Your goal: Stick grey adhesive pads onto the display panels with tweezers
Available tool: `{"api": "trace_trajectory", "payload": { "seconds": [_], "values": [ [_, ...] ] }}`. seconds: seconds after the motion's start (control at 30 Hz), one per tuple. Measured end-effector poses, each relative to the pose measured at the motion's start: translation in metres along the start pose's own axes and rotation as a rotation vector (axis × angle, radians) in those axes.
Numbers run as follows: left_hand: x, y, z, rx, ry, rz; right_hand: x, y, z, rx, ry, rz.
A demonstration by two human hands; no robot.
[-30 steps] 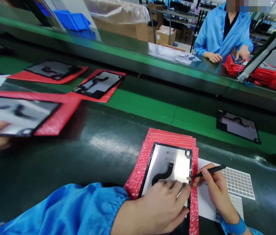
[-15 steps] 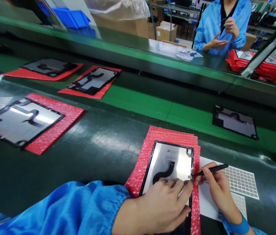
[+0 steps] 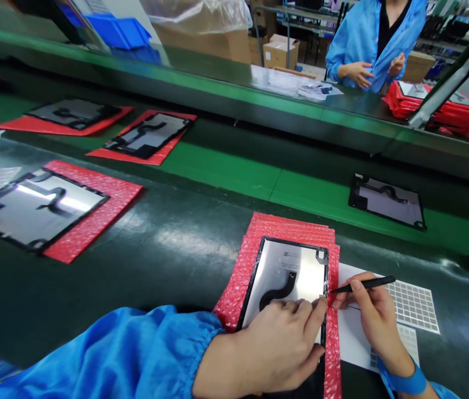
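A display panel (image 3: 307,269) with a silver back, black frame and curved black flex cable (image 3: 281,292) lies on stacked red bubble bags (image 3: 240,277). My left hand (image 3: 273,346) rests over its lower part, fingers spread a little, index fingertip on the right edge. To the right, my right hand (image 3: 369,310) pinches black tweezers (image 3: 369,283), whose tip points left at the panel's right edge, just beside it. Under and beyond this hand lie a white sheet (image 3: 348,332) and sheets of small square stickers (image 3: 415,305).
Another panel (image 3: 68,202) on a red bag lies at left. Along the green belt (image 3: 234,172) sit two bagged panels (image 3: 149,136) (image 3: 72,113) and a bare one (image 3: 387,200). Across the bench stands a person in blue (image 3: 375,44), near stacked red bags (image 3: 462,119).
The tweezers' tip has moved slightly off the panel's edge, and my left index fingertip has come onto that spot. Panels on the belt have shifted left. The person opposite has lowered their hands.
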State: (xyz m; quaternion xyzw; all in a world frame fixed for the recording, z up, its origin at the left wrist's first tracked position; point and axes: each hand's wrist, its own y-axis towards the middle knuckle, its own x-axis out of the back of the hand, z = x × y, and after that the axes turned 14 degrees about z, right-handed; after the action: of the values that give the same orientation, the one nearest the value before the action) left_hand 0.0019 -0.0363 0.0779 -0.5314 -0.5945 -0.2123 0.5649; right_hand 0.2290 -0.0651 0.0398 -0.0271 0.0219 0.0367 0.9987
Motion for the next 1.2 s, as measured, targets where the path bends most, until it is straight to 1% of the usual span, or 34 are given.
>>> {"api": "trace_trajectory", "payload": {
  "seconds": [0.1,0.2,0.33,0.4,0.47,0.53,0.63,0.83,0.97,1.2],
  "values": [
    [-0.003,-0.001,0.001,-0.015,0.018,-0.072,0.012,-0.012,0.01,0.036,-0.024,-0.074],
    [-0.005,-0.001,0.003,-0.029,0.061,-0.162,0.035,-0.036,0.018,0.027,-0.117,-0.12],
    [-0.011,0.0,0.004,-0.015,0.099,-0.219,0.063,-0.077,0.015,-0.074,-0.276,-0.167],
    [-0.016,0.0,0.003,-0.005,0.087,-0.251,0.069,-0.093,0.009,-0.152,-0.319,-0.169],
    [-0.02,0.001,0.003,-0.004,0.077,-0.277,0.07,-0.102,0.003,-0.208,-0.337,-0.178],
    [-0.023,0.002,0.003,-0.006,0.087,-0.293,0.068,-0.106,-0.002,-0.239,-0.341,-0.203],
    [-0.025,0.002,0.003,-0.008,0.107,-0.306,0.066,-0.104,-0.004,-0.27,-0.347,-0.237],
    [-0.026,0.003,0.002,0.006,0.12,-0.282,0.07,-0.097,-0.002,-0.318,-0.392,-0.19],
    [-0.024,0.003,0.001,0.009,0.11,-0.278,0.07,-0.095,0.0,-0.331,-0.418,-0.196],
    [-0.018,0.004,0.0,0.007,0.1,-0.204,0.07,-0.092,0.0,-0.328,-0.386,-0.202]
  ]
}}
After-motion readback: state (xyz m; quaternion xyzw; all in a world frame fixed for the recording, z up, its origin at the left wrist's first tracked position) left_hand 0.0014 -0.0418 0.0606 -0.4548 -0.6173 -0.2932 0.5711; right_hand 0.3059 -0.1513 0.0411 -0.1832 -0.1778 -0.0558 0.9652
